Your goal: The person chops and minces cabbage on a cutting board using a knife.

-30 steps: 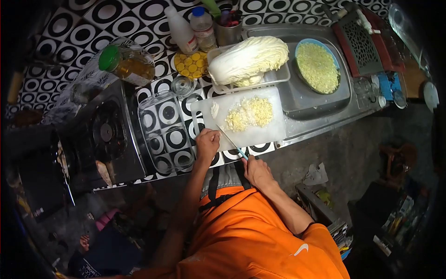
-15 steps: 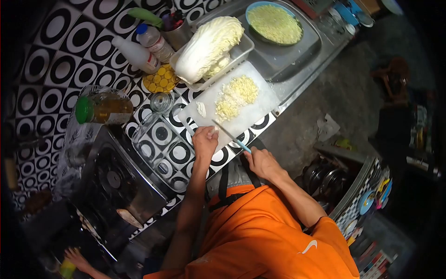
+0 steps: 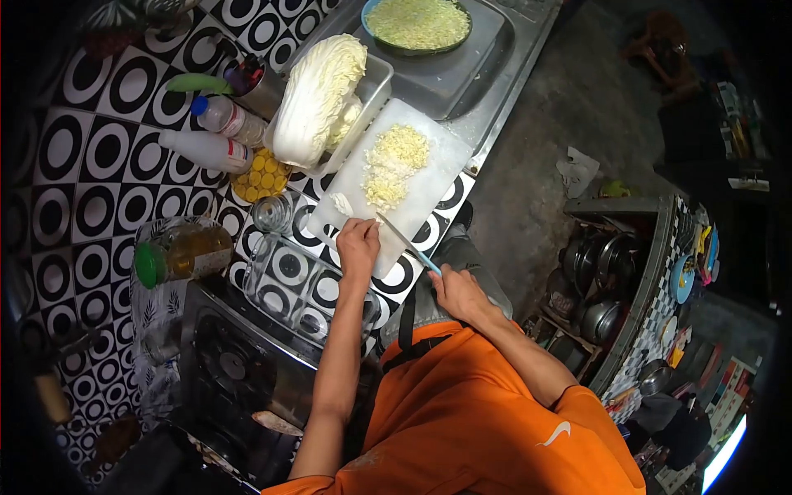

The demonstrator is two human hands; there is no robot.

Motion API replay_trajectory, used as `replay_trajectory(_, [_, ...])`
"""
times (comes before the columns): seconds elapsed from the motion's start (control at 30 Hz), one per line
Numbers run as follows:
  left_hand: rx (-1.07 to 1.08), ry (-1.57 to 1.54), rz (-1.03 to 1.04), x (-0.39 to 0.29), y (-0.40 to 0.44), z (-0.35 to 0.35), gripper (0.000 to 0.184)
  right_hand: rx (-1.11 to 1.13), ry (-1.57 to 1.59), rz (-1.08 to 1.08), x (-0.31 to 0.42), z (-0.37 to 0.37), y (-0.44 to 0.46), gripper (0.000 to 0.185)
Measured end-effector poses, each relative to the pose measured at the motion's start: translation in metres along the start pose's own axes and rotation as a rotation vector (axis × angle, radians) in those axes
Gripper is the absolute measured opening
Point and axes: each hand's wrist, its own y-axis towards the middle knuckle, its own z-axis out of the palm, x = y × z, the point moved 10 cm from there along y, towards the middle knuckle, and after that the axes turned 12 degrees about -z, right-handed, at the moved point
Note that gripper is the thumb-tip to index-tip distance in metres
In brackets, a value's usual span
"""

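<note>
My right hand (image 3: 462,293) is wrapped round the blue handle of a knife (image 3: 411,247), whose blade points up and left over the lower edge of a white cutting board (image 3: 437,169). Close to the blade tip, my left hand (image 3: 358,247) is closed at the board's lower left; what its fingers pinch is too small to make out. Finely chopped pale yellow pieces (image 3: 394,165) lie in a heap on the board. A small white piece (image 3: 341,203) rests just above my left fingers. Beyond the board, a napa cabbage (image 3: 320,99) lies in a clear plastic container (image 3: 378,81).
A bowl of chopped vegetable (image 3: 417,23) stands in the sink area (image 3: 495,62). Bottles (image 3: 206,151), a green-lidded jar (image 3: 186,256), a glass dish (image 3: 289,289) and a stove (image 3: 239,363) are on the left. A shelf with pots (image 3: 598,272) is at the right.
The view has turned, so the counter now slants more steeply and the shelf of pots shows at the right. Both hands stay near the board's lower edge, the knife still in my right hand.
</note>
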Motion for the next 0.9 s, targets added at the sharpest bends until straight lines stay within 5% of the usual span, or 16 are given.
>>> replay_trajectory(0.47, [0.009,-0.009,-0.066,-0.001,-0.004,-0.002,0.011,0.007,-0.099,-0.069,0.028,-0.017,0.013,0.039])
replay_trajectory(0.67, [0.018,-0.103,-0.194,0.009,0.000,-0.001,0.011,-0.086,-0.123,-0.089,-0.015,0.018,0.030,0.038])
replay_trajectory(0.9, [-0.010,-0.105,-0.233,0.016,-0.008,0.000,0.012,-0.041,-0.108,-0.111,0.034,-0.009,0.030,0.039])
